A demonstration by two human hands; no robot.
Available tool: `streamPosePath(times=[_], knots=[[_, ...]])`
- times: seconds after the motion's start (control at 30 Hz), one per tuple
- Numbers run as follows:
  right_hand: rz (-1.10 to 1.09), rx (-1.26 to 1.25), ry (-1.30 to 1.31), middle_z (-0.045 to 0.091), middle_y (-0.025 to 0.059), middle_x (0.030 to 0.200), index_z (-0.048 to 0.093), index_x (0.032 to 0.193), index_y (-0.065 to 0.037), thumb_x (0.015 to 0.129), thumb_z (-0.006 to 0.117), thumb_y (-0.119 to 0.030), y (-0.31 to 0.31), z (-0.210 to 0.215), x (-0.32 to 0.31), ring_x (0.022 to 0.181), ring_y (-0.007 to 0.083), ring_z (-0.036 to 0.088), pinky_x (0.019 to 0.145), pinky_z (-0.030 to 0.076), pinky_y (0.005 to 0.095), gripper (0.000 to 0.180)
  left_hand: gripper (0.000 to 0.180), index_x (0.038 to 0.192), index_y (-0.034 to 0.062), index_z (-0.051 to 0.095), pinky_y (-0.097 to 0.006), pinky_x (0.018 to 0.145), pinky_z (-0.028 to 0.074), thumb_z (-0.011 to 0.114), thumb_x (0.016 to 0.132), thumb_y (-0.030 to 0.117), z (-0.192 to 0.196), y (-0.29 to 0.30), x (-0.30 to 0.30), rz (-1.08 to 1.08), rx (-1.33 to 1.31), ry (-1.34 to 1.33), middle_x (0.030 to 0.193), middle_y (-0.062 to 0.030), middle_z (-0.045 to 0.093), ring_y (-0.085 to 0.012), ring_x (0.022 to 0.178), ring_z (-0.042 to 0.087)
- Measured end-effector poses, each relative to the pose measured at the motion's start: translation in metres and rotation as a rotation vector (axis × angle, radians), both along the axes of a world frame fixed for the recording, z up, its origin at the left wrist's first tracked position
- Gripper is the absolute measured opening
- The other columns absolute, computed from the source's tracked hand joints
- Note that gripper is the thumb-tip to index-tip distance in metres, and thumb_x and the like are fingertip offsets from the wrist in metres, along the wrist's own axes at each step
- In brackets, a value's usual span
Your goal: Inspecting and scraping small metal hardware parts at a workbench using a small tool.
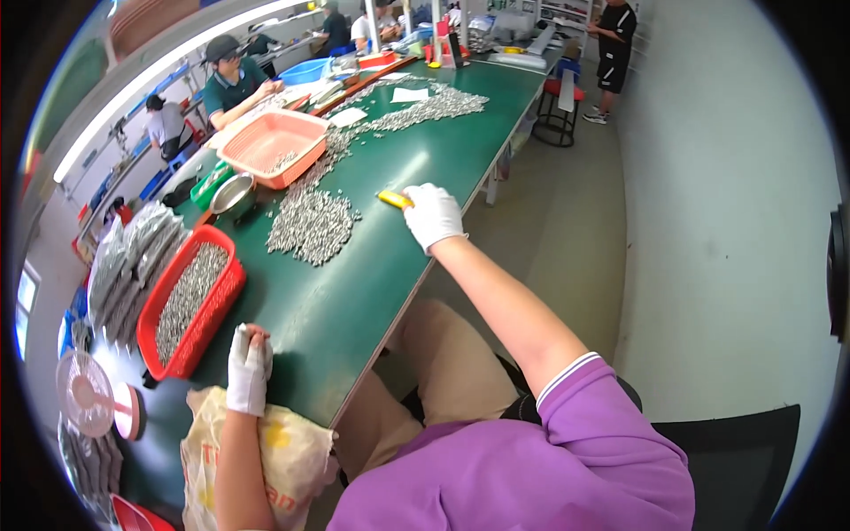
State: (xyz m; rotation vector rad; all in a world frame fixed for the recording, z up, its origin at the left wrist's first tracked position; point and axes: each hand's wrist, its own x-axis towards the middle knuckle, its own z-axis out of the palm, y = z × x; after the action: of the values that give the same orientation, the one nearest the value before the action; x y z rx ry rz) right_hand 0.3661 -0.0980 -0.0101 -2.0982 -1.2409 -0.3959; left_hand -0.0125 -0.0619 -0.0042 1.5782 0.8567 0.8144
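Note:
My right hand, in a white glove, is closed on a short yellow tool whose kind I cannot make out. It rests at the right edge of the green table. To its left a pile of small grey metal parts lies spread on the tabletop. My left hand, also gloved in white with some fingertips bare, is near the front of the table with its fingers curled together. What they hold, if anything, is hidden. Beside it stands a red basket full of the same grey parts.
A cream printed bag lies under my left forearm. A pink basket, a metal bowl, stacked plastic bags of parts and a pink fan stand on the left. A co-worker sits across the table.

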Motion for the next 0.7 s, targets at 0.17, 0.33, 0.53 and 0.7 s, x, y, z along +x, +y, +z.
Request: streamPosePath(times=[0.17,0.33,0.53,0.7], knots=[[0.012,-0.032,0.05,0.064,0.0096,0.093,0.067,0.102,-0.017,0.082,0.063,-0.023,0.0009,-0.0002,0.0023,0.086,0.0292,0.063,0.076,0.052,0.0411,0.021,0.013,0.096,0.0114,0.048,-0.02,0.041,0.021,0.046,0.099,0.024,-0.0009,0.0001,-0.0004,-0.03,0.059,0.0,0.059,0.0058,0.035,-0.0036,0.046,0.03],[0.019,-0.016,0.059,0.063,0.0094,0.092,0.067,0.101,-0.016,0.082,0.062,-0.021,-0.0002,-0.0002,0.0018,0.085,0.0285,0.063,0.076,0.051,0.0403,0.02,0.014,0.096,0.0117,0.048,-0.021,0.041,0.02,0.049,0.099,0.026,0.0017,-0.0011,0.0008,-0.004,0.017,-0.009,0.059,0.0062,0.034,-0.0041,0.046,0.029],[0.025,-0.01,0.076,0.063,0.0091,0.093,0.067,0.102,-0.016,0.082,0.062,-0.021,-0.0004,-0.0017,0.0019,0.087,0.0282,0.062,0.077,0.051,0.04,0.021,0.016,0.096,0.0124,0.049,-0.021,0.039,0.019,0.05,0.099,0.029,-0.0016,0.0001,-0.0003,0.006,0.017,-0.009,0.058,0.0058,0.034,-0.004,0.044,0.027],[-0.001,0.022,0.029,0.063,0.0096,0.087,0.066,0.09,-0.014,0.08,0.064,-0.02,-0.0006,0.0006,-0.0001,0.082,0.0295,0.063,0.072,0.051,0.0419,0.012,0.016,0.097,0.0128,0.049,-0.02,0.039,0.019,0.051,0.098,0.029,0.0011,-0.0012,-0.0007,-0.01,-0.007,-0.002,0.059,0.0056,0.035,-0.0039,0.045,0.028]])
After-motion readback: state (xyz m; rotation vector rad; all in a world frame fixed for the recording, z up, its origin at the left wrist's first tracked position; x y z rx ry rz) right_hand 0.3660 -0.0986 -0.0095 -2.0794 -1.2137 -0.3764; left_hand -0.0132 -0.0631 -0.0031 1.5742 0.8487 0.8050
